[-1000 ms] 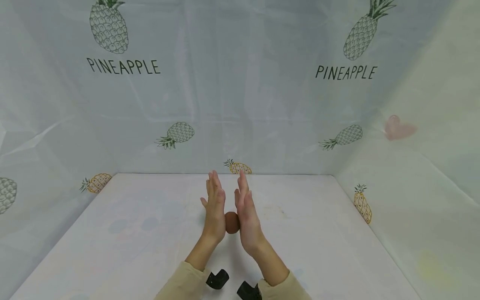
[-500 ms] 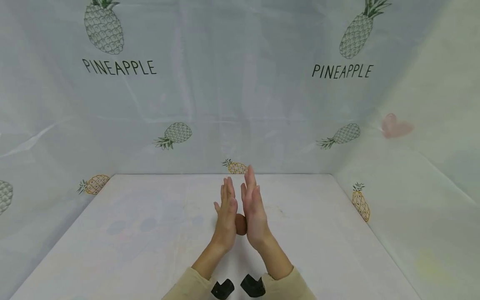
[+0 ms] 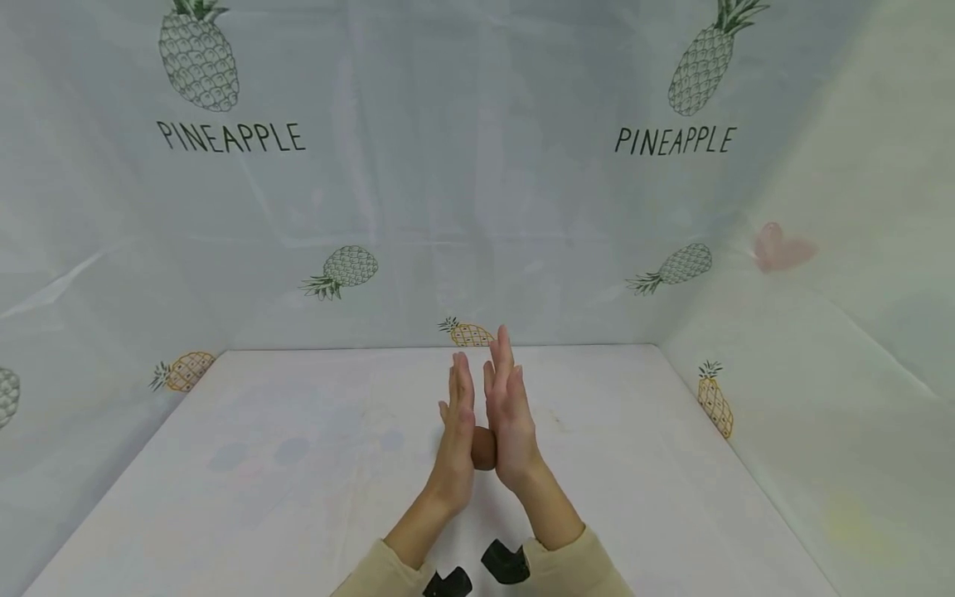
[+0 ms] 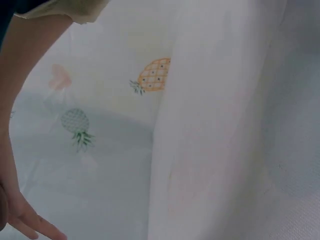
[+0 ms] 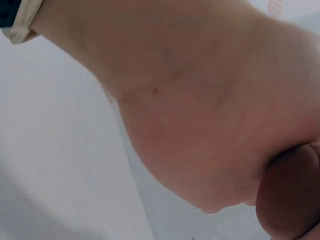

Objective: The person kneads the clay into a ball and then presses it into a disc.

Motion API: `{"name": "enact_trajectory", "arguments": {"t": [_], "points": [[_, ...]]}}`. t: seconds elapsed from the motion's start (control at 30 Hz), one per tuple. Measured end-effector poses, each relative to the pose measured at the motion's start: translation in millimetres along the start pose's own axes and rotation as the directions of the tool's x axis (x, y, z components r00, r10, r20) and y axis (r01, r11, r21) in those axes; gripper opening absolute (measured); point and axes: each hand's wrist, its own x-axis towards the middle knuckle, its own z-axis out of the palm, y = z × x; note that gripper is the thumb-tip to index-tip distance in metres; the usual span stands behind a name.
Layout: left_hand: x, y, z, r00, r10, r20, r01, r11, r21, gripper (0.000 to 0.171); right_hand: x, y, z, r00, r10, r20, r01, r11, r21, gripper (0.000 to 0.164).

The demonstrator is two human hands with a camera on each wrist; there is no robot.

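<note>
A brown, smooth ball that looks like clay or dough (image 3: 483, 448) is pressed between two upright palms in the head view. My left hand (image 3: 456, 452) lies flat along its left side, fingers straight and pointing forward. Against the right side presses my right hand (image 3: 515, 427), its fingers also straight and reaching slightly farther than the left ones. In the right wrist view the brown ball (image 5: 290, 195) shows large at the lower right, touching a palm. Only a sliver of the brown ball (image 4: 3, 209) appears at the left edge of the left wrist view.
A white tabletop (image 3: 298, 514) lies under the hands. Pineapple-printed sheeting (image 3: 462, 191) rises behind the table and along both sides. Black wrist mounts (image 3: 506, 564) stick inward from the beige sleeves (image 3: 578, 568).
Both hands and the ball have shifted right in the head view. The right hand has moved a little forward relative to the left, and the gap between the palms is narrower.
</note>
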Motion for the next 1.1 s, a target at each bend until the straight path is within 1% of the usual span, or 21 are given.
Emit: {"name": "enact_trajectory", "arguments": {"t": [0.1,0.2,0.3,0.4,0.57,0.7,0.8,0.97,1.1], "points": [[-0.9,3.5,0.1,1.0,-0.016,0.012,0.017,0.996,-0.083,0.062,0.5,2.3,-0.3,1.0,0.004,-0.001,-0.004,1.0,0.01,0.064],[-1.9,8.1,0.5,0.999,-0.039,0.02,0.042,0.988,-0.146,0.063,0.7,4.5,-1.3,1.0,0.009,-0.002,-0.009,1.0,0.018,0.066],[-3.1,13.2,0.2,0.999,-0.05,0.015,0.052,0.982,-0.184,0.065,1.0,6.8,-1.6,1.0,0.011,-0.001,-0.011,1.0,0.024,0.066],[-3.8,17.2,-0.8,0.999,-0.038,0.01,0.04,0.977,-0.21,0.066,2.1,9.9,-1.6,1.0,0.01,0.002,-0.01,1.0,0.028,0.065],[-2.2,21.2,-5.0,1.0,-0.01,0.001,0.01,0.974,-0.227,0.067,3.4,16.8,0.4,0.999,0.033,0.032,-0.034,0.999,0.029,0.062],[0.5,24.1,-9.9,1.0,0.008,-0.019,-0.013,0.971,-0.238,0.067,2.5,21.7,3.9,0.996,0.064,0.066,-0.065,0.998,0.018,0.063],[2.1,26.6,-13.5,0.999,0.018,-0.033,-0.025,0.972,-0.236,0.069,2.0,23.8,6.9,0.994,0.068,0.083,-0.069,0.998,0.014,0.066],[5.0,29.2,-20.2,0.998,0.0,-0.057,-0.014,0.969,-0.247,0.069,0.4,25.4,12.8,0.991,0.077,0.113,-0.081,0.996,0.031,0.067],[8.2,28.5,-28.0,0.995,-0.013,-0.1,-0.013,0.966,-0.257,0.07,-1.2,26.5,18.9,0.989,0.076,0.129,-0.079,0.997,0.022,0.063]]}}
